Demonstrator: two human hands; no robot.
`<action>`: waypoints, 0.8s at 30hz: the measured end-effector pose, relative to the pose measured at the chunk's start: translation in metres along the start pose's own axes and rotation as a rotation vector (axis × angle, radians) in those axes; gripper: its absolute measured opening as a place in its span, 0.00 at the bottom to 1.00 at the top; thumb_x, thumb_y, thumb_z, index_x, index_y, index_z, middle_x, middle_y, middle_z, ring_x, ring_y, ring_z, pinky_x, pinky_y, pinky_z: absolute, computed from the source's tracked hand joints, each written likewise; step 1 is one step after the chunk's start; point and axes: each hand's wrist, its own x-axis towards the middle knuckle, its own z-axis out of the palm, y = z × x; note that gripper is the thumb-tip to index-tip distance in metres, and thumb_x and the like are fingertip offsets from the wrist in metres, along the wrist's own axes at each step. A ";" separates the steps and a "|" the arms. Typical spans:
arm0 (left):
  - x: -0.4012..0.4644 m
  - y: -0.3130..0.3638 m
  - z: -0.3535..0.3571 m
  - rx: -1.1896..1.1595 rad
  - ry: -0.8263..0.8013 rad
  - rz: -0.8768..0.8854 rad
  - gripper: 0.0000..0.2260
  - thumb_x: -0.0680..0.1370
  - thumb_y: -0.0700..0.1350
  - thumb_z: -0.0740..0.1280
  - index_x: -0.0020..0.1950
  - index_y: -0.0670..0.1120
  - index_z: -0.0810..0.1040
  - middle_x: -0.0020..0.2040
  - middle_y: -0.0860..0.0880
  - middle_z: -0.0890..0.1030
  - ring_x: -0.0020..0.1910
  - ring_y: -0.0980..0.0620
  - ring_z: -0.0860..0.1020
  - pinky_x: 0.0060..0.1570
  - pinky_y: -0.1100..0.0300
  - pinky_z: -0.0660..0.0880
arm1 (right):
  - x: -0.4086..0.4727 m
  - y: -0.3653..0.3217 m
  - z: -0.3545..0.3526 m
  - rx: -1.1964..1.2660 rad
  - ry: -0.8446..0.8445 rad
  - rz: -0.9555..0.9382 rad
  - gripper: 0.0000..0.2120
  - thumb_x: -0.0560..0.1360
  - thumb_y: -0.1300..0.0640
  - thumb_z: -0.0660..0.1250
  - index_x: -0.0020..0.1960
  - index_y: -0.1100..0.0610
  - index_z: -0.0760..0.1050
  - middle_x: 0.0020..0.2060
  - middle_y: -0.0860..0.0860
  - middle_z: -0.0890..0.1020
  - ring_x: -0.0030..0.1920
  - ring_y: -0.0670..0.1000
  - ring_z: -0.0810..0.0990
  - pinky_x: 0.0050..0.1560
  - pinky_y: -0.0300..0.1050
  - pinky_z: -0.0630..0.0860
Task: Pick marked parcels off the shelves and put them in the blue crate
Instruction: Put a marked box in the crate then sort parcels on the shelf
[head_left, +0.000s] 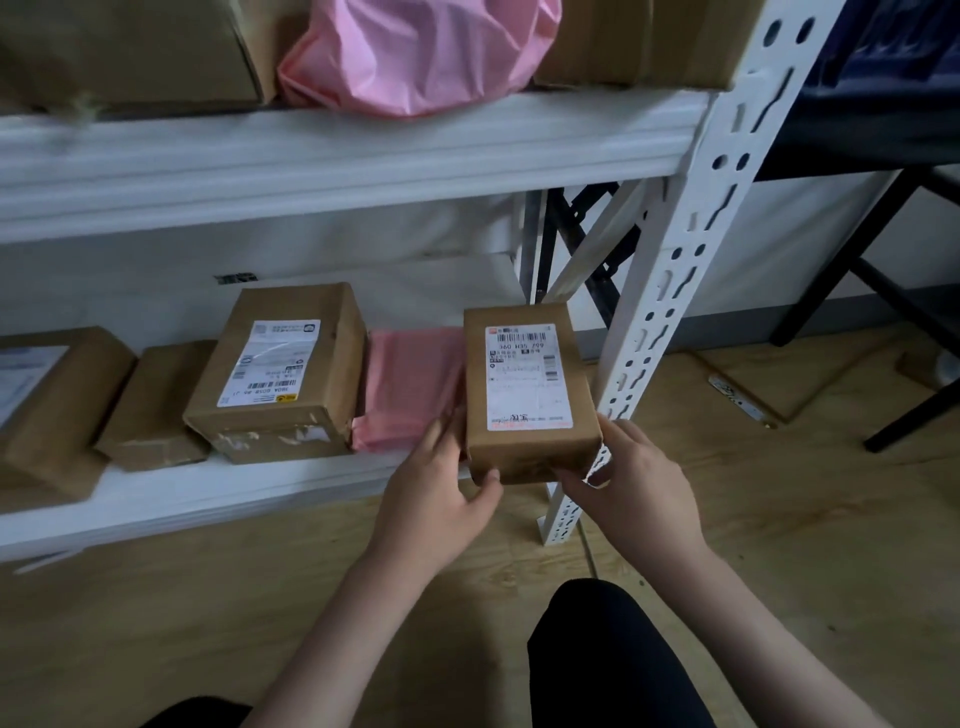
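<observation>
Gripping: both hands hold the small brown parcel at its near end, the left hand with its thumb curled against the front face and fingers along the left side, the right hand wrapped round the lower right corner.
Parcel place: at the right end of the lower shelf, its near end past the shelf lip and just beside the white upright.
Doing it well: I'd judge the box should come straight back toward the person, kept level and label up, so it clears the upright on the right and does not drag the flat pink mailer touching its left side.
Grip advice: a hand on each side looks enough for a box this small; sliding fingers underneath before it leaves the shelf would steady it.
Crate: the blue crate is not in view, so the carry direction cannot be told.
Parcel label: white, with a red patch at top left, barcodes, and a bold line reading roughly "360 H35 799"; the smaller print is too fine to read.
Neighbour: the larger brown box to the left carries an upside-down label with barcodes and a yellow mark; its text is unreadable.
Above: a pink bag sits on the upper shelf between cardboard boxes.
</observation>
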 end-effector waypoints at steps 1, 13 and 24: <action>0.000 -0.001 0.003 0.009 -0.010 0.000 0.26 0.75 0.58 0.64 0.72 0.52 0.71 0.68 0.57 0.73 0.62 0.55 0.76 0.56 0.57 0.78 | 0.001 0.003 0.002 -0.006 -0.006 0.009 0.30 0.70 0.42 0.72 0.70 0.38 0.67 0.50 0.38 0.75 0.37 0.39 0.80 0.35 0.46 0.80; 0.005 0.008 0.022 0.187 0.051 -0.084 0.24 0.79 0.61 0.64 0.71 0.51 0.71 0.70 0.54 0.75 0.61 0.51 0.78 0.51 0.55 0.79 | -0.014 0.024 0.014 -0.044 -0.008 0.208 0.22 0.74 0.31 0.62 0.60 0.44 0.78 0.43 0.36 0.82 0.41 0.44 0.82 0.41 0.44 0.79; -0.028 -0.025 -0.041 0.251 0.169 -0.191 0.20 0.79 0.57 0.66 0.69 0.53 0.74 0.63 0.56 0.79 0.53 0.53 0.81 0.41 0.60 0.72 | -0.030 -0.064 0.050 -0.041 -0.223 -0.202 0.27 0.73 0.33 0.59 0.68 0.44 0.71 0.60 0.42 0.78 0.53 0.48 0.83 0.48 0.47 0.78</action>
